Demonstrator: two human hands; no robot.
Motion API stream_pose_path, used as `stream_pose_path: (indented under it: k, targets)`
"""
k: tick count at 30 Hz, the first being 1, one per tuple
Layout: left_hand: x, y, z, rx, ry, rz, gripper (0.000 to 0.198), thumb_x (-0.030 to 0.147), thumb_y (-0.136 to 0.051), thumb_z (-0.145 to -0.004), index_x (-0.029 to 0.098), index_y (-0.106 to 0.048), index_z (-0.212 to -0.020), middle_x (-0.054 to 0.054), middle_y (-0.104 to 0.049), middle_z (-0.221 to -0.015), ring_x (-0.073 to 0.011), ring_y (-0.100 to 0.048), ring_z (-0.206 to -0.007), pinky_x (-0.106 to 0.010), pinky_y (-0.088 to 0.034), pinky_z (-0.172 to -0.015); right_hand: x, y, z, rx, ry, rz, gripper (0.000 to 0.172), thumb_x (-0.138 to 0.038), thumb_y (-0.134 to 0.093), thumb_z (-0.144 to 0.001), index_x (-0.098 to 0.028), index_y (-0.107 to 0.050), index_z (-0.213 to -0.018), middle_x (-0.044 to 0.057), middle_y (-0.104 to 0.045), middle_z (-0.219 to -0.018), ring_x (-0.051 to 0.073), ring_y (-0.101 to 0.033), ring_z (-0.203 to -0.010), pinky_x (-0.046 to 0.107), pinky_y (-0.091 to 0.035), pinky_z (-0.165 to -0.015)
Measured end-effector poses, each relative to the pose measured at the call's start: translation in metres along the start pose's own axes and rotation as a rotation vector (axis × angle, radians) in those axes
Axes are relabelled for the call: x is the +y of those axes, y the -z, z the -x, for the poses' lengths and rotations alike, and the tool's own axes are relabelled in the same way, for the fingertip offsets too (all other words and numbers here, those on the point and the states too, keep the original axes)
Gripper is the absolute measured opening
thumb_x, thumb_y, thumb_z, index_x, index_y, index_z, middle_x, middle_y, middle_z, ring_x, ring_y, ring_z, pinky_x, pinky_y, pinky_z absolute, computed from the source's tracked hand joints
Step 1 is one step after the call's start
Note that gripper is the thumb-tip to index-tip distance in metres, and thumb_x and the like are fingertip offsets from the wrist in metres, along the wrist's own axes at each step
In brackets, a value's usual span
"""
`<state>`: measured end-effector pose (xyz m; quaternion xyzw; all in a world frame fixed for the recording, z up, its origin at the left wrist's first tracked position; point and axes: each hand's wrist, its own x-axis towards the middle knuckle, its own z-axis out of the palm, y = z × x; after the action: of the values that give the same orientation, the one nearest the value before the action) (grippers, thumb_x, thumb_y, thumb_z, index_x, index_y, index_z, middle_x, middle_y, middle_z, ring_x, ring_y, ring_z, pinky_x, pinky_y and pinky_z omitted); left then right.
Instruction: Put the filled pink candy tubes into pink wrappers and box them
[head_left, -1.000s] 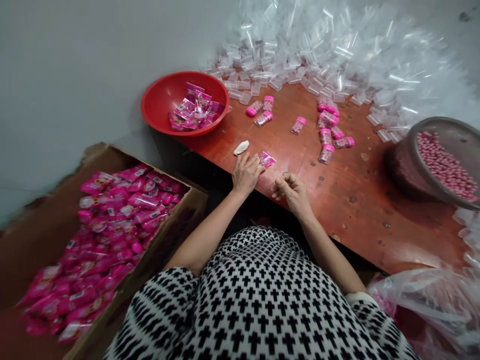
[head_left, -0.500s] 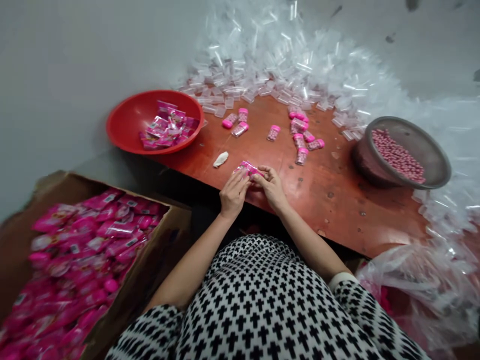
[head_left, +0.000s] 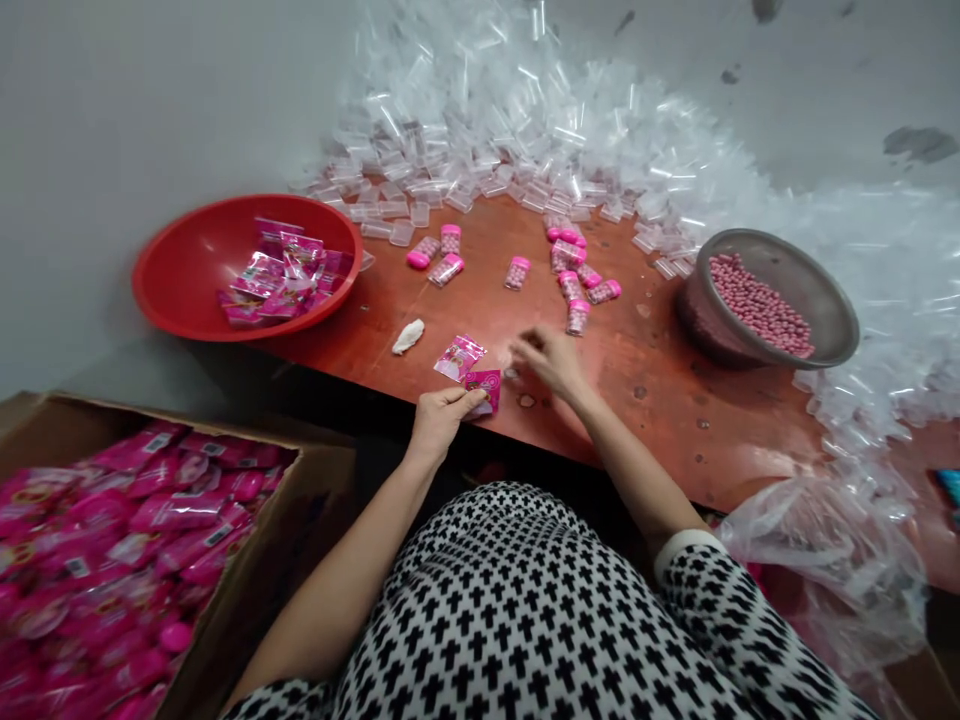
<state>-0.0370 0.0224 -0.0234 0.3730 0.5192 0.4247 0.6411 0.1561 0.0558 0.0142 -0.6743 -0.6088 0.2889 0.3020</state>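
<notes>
My left hand (head_left: 439, 422) pinches a small printed pink plastic packet (head_left: 484, 392) between thumb and fingers at the table's front edge. Flat on the wood just behind it lies a similar pink packet (head_left: 460, 357). Over the table to the right, my right hand (head_left: 551, 360) is blurred, its fingers partly stretched out and apart with nothing visible in them. Beyond it several clear bottles with pink caps, filled with pink beads, lie in a loose group; the nearest bottle (head_left: 577, 317) is close to this hand. A single bottle (head_left: 517, 272) lies farther left.
A red basin (head_left: 172, 300) of pink packets stands at the left, above a cardboard box (head_left: 315, 470) full of pink packages. At the right is a grey bowl (head_left: 832, 310) of pink beads. Clear empty tubes (head_left: 480, 130) pile up along the back. A white scrap (head_left: 408, 337) lies on the table.
My hands have come apart. The left keeps a pink packet and has drawn it toward me; the right has let go and moved rightward. A second packet now shows on the table. The view has shifted.
</notes>
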Motion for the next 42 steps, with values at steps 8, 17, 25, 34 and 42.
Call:
stream_pose_path:
  k: [8,17,25,34,42]
  targets:
    - [0.007,-0.013,0.003,0.122,0.174,0.316,0.037,0.031,-0.090,-0.042,0.010,-0.065,-0.057,-0.001,-0.063,-0.056,-0.0099,-0.059,-0.050,-0.021,-0.053,-0.050,0.035,0.045,-0.041,0.168,-0.396,0.683,0.058,-0.050,-0.058,-0.084,-0.003,-0.056,-0.118,0.027,-0.061,-0.117,0.037,-0.062,-0.106,0.045,-0.046,-0.087]
    - [0.020,-0.027,0.001,0.227,0.295,0.797,0.011,0.017,-0.072,-0.076,0.013,-0.063,-0.075,-0.001,-0.067,-0.068,-0.0120,-0.066,-0.061,-0.025,-0.056,-0.062,0.033,0.031,0.017,0.018,-0.169,-0.144,0.031,-0.043,-0.046,-0.088,-0.015,-0.058,-0.081,0.007,-0.067,-0.071,0.018,-0.065,-0.060,0.029,-0.050,-0.058]
    - [0.020,-0.033,-0.002,0.234,0.307,0.894,0.011,0.020,-0.068,-0.081,0.013,-0.061,-0.075,-0.003,-0.068,-0.069,-0.0120,-0.066,-0.062,-0.023,-0.054,-0.064,-0.012,-0.033,0.098,-0.228,-0.192,-0.637,0.041,-0.061,-0.054,-0.081,-0.019,-0.052,-0.084,-0.003,-0.062,-0.061,0.008,-0.055,-0.042,0.017,-0.042,-0.036]
    - [0.020,-0.042,0.011,0.090,0.194,0.734,0.032,0.032,-0.082,-0.064,0.014,-0.057,-0.071,0.003,-0.061,-0.060,-0.0073,-0.056,-0.050,-0.019,-0.045,-0.050,-0.014,-0.049,0.095,-0.177,-0.162,-0.682,0.041,-0.062,-0.051,-0.083,-0.021,-0.049,-0.080,-0.005,-0.057,-0.057,0.007,-0.051,-0.038,0.017,-0.040,-0.033]
    - [0.023,-0.039,0.013,-0.122,0.070,0.524,0.045,0.037,-0.088,-0.051,0.013,-0.056,-0.073,0.003,-0.058,-0.055,-0.0081,-0.052,-0.043,-0.020,-0.041,-0.042,-0.006,-0.053,0.094,-0.167,-0.128,-0.720,0.039,-0.059,-0.049,-0.085,-0.021,-0.047,-0.082,-0.006,-0.057,-0.058,0.006,-0.051,-0.038,0.017,-0.039,-0.034]
